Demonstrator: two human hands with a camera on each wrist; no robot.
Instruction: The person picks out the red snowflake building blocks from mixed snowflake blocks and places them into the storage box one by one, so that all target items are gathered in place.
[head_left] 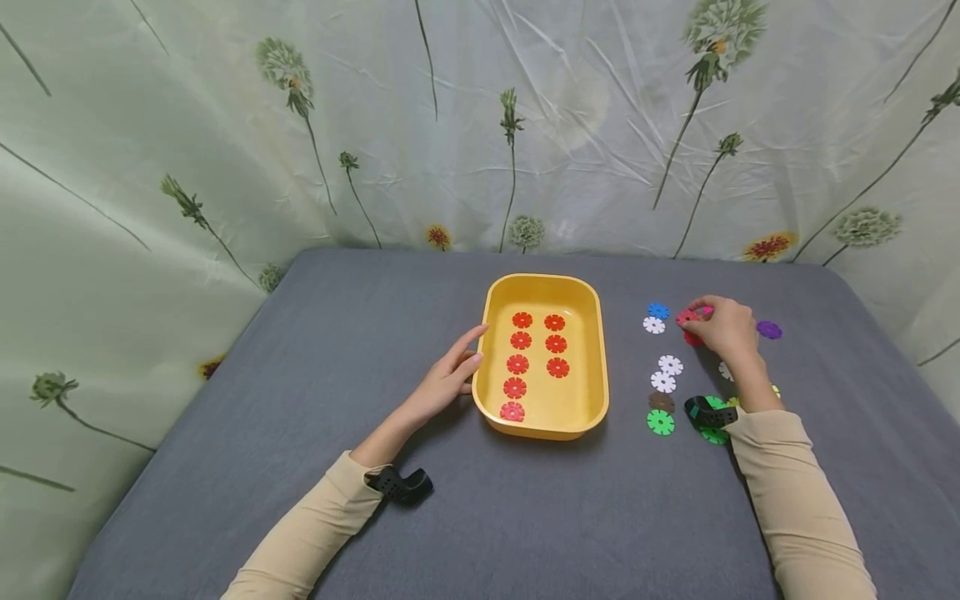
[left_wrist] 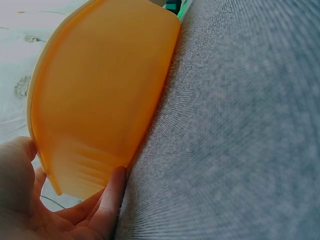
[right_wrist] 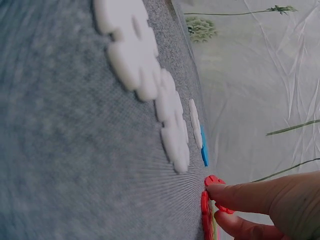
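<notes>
My right hand (head_left: pixel 729 327) pinches a red notched plastic disc (right_wrist: pixel 227 207) between thumb and finger. Just under it another red disc (head_left: pixel 693 339) lies on the table, with a pink disc (head_left: pixel 707 311) partly hidden by the fingers. To the left, my left hand (head_left: pixel 447 372) touches the side of a yellow tub (head_left: pixel 604 375), fingers spread along its rim and outer wall. Inside the tub, several red discs (head_left: pixel 517 364) lie flat in two columns, the left one longer. In the left wrist view the tub's wall (left_wrist: pixel 105 85) appears at close range.
Left of my right hand lie a blue disc (head_left: pixel 658 311) and white discs (head_left: pixel 663 382). Nearer are a brown disc (head_left: pixel 662 402) and green discs (head_left: pixel 661 422), some under my right wrist. A purple disc (head_left: pixel 769 330) sits to the right. A flowered curtain (head_left: pixel 450 125) hangs behind the grey table (head_left: pixel 585 517).
</notes>
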